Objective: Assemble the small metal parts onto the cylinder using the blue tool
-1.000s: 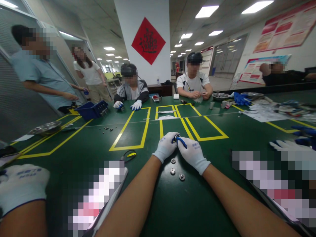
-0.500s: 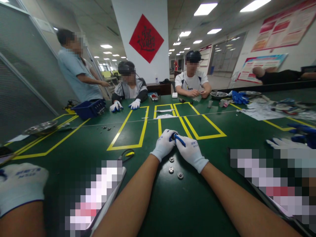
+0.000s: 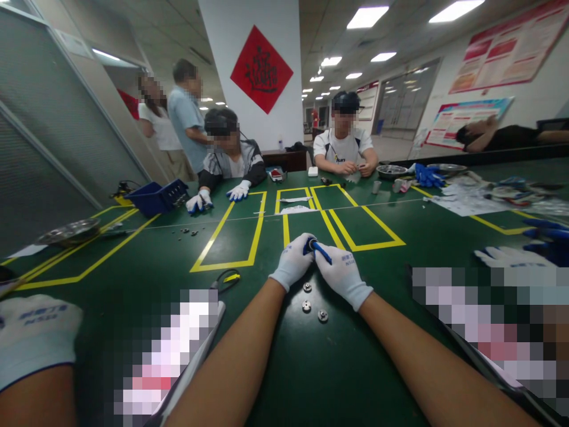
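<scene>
My left hand and my right hand meet above the table, both in white gloves with blue palms. Between their closed fingertips is a small dark round part, mostly covered by the gloves, so its exact kind cannot be made out. Just in front of my wrists lie three small round metal parts with raised centres: one nearest my fingers, a second below it, and a third to the right.
Yellow tape frames mark the green table. Tablet-like devices flank my forearms. Co-workers' gloved hands show at left and right. A blue bin and metal tray stand left; papers and gloves lie right.
My hands keep their fingertip hold on the part with barely any shift. Across the table, the standing person in light blue has turned and moved right, and another person shows beside them.
</scene>
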`<state>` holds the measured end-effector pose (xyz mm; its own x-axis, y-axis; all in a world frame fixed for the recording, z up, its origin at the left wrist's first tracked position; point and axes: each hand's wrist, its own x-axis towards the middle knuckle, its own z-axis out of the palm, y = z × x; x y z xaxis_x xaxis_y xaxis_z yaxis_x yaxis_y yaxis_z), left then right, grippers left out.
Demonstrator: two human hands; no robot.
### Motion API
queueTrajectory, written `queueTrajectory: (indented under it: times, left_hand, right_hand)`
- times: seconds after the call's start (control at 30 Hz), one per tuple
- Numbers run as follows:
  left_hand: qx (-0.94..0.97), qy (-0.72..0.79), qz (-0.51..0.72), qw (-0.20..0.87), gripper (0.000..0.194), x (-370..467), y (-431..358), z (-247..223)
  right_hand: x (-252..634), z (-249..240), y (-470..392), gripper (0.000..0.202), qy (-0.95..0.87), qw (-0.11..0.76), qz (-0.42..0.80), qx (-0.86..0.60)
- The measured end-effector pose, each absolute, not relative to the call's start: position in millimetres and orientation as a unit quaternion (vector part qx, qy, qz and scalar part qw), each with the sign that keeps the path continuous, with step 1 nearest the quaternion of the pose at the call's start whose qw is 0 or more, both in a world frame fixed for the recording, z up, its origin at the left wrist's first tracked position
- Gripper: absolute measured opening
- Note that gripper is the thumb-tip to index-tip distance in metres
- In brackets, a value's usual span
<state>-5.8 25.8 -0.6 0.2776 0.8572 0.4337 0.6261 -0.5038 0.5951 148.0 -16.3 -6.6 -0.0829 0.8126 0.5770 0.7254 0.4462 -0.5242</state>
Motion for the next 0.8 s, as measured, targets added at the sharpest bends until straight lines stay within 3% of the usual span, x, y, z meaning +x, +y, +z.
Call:
queueTrajectory:
  times: [0.43,0.8]
  left_hand:
    - [0.798,0.456,0.364,0.152,0.031,-5.1,26.8,-4.5]
    - [0.806,0.426,0.38,0.154,0.032,-7.6,31.2,-9.4]
  right_hand:
    - [148.5,-7.3,-15.0,0.027,-0.728,0.469,0.065,-0.495]
    - [150.1,-7.4,-14.7,0.027,-0.726,0.451,0.061,-0.515]
